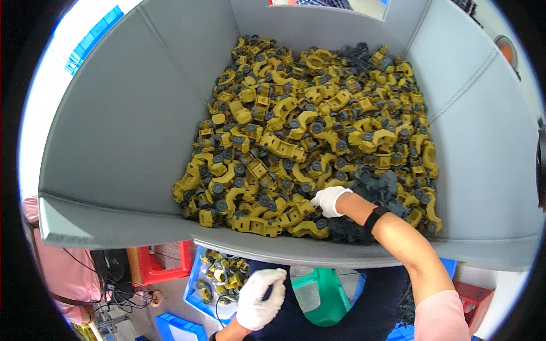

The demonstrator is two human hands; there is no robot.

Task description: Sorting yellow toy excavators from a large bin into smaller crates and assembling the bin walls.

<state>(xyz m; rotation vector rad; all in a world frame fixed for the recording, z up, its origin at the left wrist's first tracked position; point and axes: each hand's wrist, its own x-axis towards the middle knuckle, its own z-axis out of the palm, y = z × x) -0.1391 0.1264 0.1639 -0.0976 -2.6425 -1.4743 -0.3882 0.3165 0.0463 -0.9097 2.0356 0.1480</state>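
Observation:
My right hand (331,202), in a white glove, reaches into a large grey bin (136,113). Its fingers are drawn together, and the fingertips touch the pile beside a yellow toy vehicle part (297,215); what they pinch, if anything, is hidden. Dark grey pieces (375,190) lie around that wrist. Below the bin's near edge, above my lap, my left hand (260,298), also gloved, has curled fingers with thumb and fingertips close together. Whether something small sits in that pinch I cannot make out. Yellow parts with dark wheels (284,148) fill the bin's bottom.
A blue crate (192,290) of yellow parts stands below the near wall. A green stool (325,298) is by my legs. Red stools (165,262), tangled cables (133,292) and a person in pink (74,273) are at left. Blue trays (179,328) lie low.

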